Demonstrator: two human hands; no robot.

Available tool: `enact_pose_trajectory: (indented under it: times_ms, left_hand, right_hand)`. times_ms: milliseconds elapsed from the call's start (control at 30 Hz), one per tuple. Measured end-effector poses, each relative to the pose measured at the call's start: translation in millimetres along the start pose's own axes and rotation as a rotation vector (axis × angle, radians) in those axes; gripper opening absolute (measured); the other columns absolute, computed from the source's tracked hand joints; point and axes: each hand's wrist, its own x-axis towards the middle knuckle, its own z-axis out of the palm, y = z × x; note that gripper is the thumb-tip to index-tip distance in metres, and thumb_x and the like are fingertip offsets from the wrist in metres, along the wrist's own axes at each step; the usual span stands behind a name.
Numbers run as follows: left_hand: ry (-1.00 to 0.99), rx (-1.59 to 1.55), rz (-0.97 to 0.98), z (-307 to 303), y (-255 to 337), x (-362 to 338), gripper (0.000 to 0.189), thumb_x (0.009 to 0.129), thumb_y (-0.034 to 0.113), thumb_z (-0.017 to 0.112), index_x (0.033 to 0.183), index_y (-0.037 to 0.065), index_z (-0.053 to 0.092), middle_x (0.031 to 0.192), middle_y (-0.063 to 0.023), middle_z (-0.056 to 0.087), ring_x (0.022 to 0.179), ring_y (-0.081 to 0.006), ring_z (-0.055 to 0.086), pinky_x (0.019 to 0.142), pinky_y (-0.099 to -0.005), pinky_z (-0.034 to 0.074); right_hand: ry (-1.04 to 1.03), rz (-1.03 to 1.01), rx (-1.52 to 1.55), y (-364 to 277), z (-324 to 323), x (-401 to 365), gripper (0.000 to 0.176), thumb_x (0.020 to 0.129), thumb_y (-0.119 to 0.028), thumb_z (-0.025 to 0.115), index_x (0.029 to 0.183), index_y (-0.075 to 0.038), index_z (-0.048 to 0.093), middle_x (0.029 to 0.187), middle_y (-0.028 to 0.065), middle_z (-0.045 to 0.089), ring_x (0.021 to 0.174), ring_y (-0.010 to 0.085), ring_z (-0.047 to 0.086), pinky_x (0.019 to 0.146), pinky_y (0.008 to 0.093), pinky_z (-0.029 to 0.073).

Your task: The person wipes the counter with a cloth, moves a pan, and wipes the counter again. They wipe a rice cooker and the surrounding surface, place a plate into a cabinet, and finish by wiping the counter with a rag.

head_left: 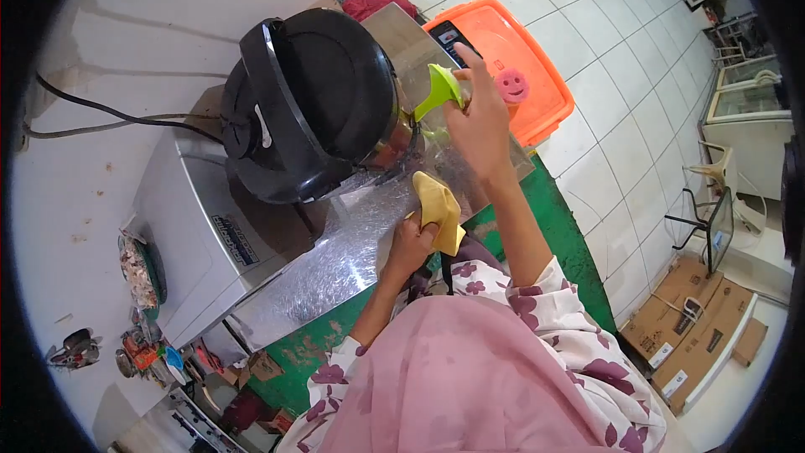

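Note:
My left hand (409,245) grips a folded yellow cloth (439,208) and presses it on the shiny metal top (335,260) of a steel machine. My right hand (480,122) is raised further out and holds a bright green plastic scoop (439,90) by its handle, close to the rim of a large round black appliance (314,101) with a domed lid. The scoop's tip points toward the gap between that appliance and a clear container (436,138) beside it. Floral sleeves cover both my forearms.
An orange bin lid (537,92) beyond my right hand carries a pink smiley sponge (511,84) and a phone (453,36). Black cables (109,113) run along the white wall at left. The green table edge (570,235) borders tiled floor; cardboard boxes (700,335) lie at right.

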Motion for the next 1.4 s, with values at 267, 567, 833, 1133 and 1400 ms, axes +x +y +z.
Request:
enact_pose_trajectory:
  times_ms: [267,567,833,1133,1400]
  left_hand:
    - [0.032,0.053,0.023,-1,-11,2,0.026,0.082,0.019,0.053,0.092,-0.004,0.059,0.083,-0.0263,0.062,0.078,-0.0428,0.060,0.069,-0.0482,0.046]
    - [0.030,0.044,0.072,-3,-18,1,0.024,0.082,0.018,0.053,0.087,-0.005,0.057,0.081,-0.0264,0.060,0.076,-0.0434,0.059,0.066,-0.0494,0.045]
    - [0.028,-0.022,0.036,-10,9,1,0.023,0.082,0.016,0.051,0.091,-0.004,0.057,0.081,-0.0253,0.061,0.076,-0.0429,0.060,0.067,-0.0472,0.046]
    - [0.007,-0.040,-0.021,-8,0,1,0.027,0.082,0.020,0.052,0.096,-0.002,0.059,0.081,-0.0252,0.063,0.078,-0.0424,0.062,0.069,-0.0461,0.048]
    - [0.001,0.125,0.245,-5,-18,1,0.022,0.080,0.018,0.054,0.087,-0.002,0.056,0.077,-0.0240,0.059,0.071,-0.0413,0.058,0.065,-0.0484,0.045]
  right_hand:
    - [-0.123,0.284,0.349,15,8,-7,0.022,0.080,0.004,0.050,0.101,-0.002,0.053,0.093,0.0162,0.061,0.066,0.0189,0.066,0.048,0.0277,0.054]
    - [-0.127,0.104,0.065,25,15,-8,0.019,0.086,-0.007,0.051,0.103,-0.001,0.054,0.100,0.0186,0.060,0.088,0.0378,0.059,0.074,0.0425,0.046]
    - [-0.076,0.385,0.157,5,10,-12,0.026,0.087,-0.008,0.050,0.112,-0.003,0.045,0.086,0.0208,0.061,0.063,0.0279,0.064,0.059,0.0380,0.050]
    - [-0.213,0.231,-0.035,8,44,-42,0.046,0.081,-0.004,0.058,0.120,-0.006,0.034,0.089,0.0311,0.060,0.087,0.0522,0.055,0.073,0.0567,0.043]
    - [-0.518,0.405,0.251,28,17,-25,0.051,0.084,-0.005,0.056,0.130,-0.007,0.033,0.087,0.0122,0.061,0.071,0.0174,0.064,0.057,0.0290,0.053]
